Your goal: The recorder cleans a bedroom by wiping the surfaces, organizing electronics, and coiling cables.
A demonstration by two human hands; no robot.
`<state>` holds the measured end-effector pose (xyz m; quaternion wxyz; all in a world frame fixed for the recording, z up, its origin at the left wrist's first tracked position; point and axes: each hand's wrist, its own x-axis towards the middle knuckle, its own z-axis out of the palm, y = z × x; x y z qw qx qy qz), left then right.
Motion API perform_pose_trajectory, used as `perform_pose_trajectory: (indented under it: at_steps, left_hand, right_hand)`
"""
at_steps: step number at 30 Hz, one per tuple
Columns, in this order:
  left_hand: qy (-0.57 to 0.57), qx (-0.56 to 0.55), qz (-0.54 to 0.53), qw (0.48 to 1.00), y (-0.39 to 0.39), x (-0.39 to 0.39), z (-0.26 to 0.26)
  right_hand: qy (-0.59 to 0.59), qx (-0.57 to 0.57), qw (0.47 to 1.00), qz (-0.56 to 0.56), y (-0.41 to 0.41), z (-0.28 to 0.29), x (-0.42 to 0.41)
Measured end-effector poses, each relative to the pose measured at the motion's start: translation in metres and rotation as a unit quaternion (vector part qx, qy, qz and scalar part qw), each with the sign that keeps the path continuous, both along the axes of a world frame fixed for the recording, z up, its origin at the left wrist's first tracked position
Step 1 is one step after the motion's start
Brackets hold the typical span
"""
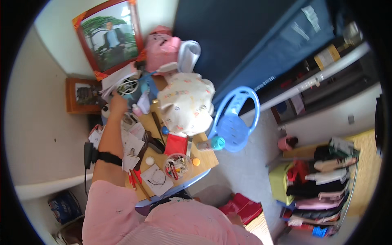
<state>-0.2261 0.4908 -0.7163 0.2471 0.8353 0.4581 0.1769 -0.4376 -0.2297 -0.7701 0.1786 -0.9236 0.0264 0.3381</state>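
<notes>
My left hand (118,103) reaches to the far left of the wooden table (209,157), its fingertips at a stack of papers (114,80) beside a coiled white cable (128,87). Whether the fingers grip anything cannot be told. A black strap circles my left forearm. Small pink bottle (137,110) stands right of the hand. Nearer are loose papers (132,144), a black comb (144,150), a red square packet (176,144) and a clear round tub of small items (178,167). My right hand (235,219), blurred and partly hidden by my pink clothing, is low beside red fabric (245,208).
A patterned white fabric cover (186,104) and a teal-capped bottle (216,143) are on the table's right side. Blue plastic chair (232,131) stands beyond it. Framed pictures (71,95) are at the back left; a clothes rack (352,183) is far right.
</notes>
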Motion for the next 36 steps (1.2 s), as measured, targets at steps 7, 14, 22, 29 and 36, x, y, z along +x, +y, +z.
perform_pose_trajectory:
  at_steps: [7, 14, 22, 29, 36]
  left_hand:
    - [-0.245, -0.132, -0.117, 0.953, -0.001, -0.025, 0.039]
    - [-0.425, -0.019, -0.206, 0.881, -0.164, -0.016, 0.177]
    - [-0.368, -0.174, -0.522, 0.749, -0.445, 0.000, 0.183]
    - [0.051, -0.207, -0.863, 0.458, -0.696, -0.058, 0.068]
    - [0.354, 0.065, -0.932, 0.044, -0.828, -0.183, 0.019]
  right_hand:
    - [0.020, 0.010, 1.000, 0.022, 0.024, 0.026, 0.014]
    - [-0.006, 0.053, 0.986, -0.156, -0.006, -0.008, -0.058]
    - [0.021, 0.075, 0.873, -0.481, -0.046, -0.019, -0.219]
    - [0.064, 0.053, 0.707, -0.702, -0.014, -0.021, -0.361]
    - [0.023, 0.123, 0.343, -0.931, 0.149, -0.050, -0.408]
